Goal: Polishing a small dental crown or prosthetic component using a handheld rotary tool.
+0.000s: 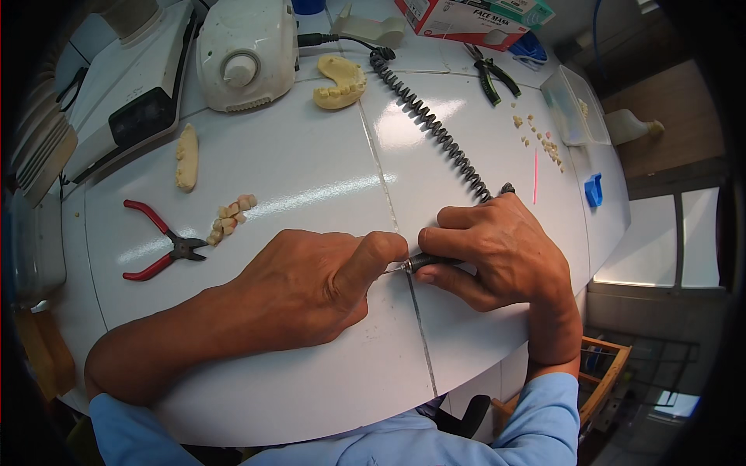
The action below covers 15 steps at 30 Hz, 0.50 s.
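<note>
My right hand (501, 256) grips a black rotary handpiece (427, 261) like a pen, its thin metal tip aimed left. A coiled black cord (435, 133) runs from behind this hand up to a white control unit (247, 54) with a round knob. Just left of the tip, my left hand (315, 283) is closed, its thumb over curled fingers. Whatever it pinches is hidden behind thumb and fingers. Beyond the left hand lies a small heap of artificial teeth (229, 219), beside red-handled cutting pliers (175, 247).
A yellowish dental arch cast (340, 84) and a narrow cast piece (187, 158) lie farther back. At the right are dark pliers (493, 75), scattered loose teeth (549, 147), a pink stick (535, 177), a clear plastic box (575, 109) and a blue piece (594, 191).
</note>
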Each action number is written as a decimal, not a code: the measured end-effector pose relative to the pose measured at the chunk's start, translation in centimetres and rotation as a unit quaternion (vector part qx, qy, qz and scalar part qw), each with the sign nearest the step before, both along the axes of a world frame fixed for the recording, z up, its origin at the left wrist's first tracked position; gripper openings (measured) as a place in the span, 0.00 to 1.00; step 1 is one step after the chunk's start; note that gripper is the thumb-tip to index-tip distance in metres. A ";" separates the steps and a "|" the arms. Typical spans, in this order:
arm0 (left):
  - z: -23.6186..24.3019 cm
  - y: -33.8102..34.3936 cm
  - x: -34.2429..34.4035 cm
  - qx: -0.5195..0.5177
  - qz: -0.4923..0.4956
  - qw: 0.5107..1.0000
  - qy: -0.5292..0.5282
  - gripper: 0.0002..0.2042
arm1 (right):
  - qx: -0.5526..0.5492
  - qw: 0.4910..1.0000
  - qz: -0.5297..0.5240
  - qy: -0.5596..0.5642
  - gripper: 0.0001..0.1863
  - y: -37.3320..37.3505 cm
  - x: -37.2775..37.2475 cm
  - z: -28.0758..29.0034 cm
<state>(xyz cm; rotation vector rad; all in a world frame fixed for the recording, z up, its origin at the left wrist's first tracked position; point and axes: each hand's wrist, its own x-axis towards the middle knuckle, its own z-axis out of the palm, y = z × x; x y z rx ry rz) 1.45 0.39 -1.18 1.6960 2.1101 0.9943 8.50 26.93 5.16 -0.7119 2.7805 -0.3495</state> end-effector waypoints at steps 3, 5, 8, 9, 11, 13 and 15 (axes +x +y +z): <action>-0.1 0.0 0.0 -0.001 0.002 1.000 -0.009 0.32 | 0.007 0.999 -0.030 -0.009 0.18 -0.2 0.0 0.0; 0.0 -0.1 0.0 -0.007 0.001 1.000 -0.006 0.32 | -0.002 1.000 -0.015 -0.003 0.18 -0.1 0.0 -0.1; 0.1 -0.1 -0.1 -0.013 -0.003 1.000 -0.007 0.32 | -0.008 1.000 -0.010 -0.003 0.18 0.0 0.0 -0.1; 0.1 0.0 -0.1 -0.014 -0.006 1.000 -0.010 0.31 | -0.006 1.000 -0.019 -0.008 0.18 0.0 0.0 0.0; 0.1 -0.1 0.0 -0.016 -0.002 1.000 -0.009 0.31 | -0.009 1.000 -0.014 -0.007 0.18 -0.1 -0.1 0.0; 0.2 -0.1 0.0 -0.015 0.000 1.000 -0.010 0.31 | -0.009 1.000 -0.011 -0.008 0.18 0.0 -0.1 0.0; 0.4 0.0 -0.1 -0.024 -0.006 0.999 -0.021 0.30 | -0.013 1.000 -0.001 -0.001 0.18 0.2 0.0 -0.2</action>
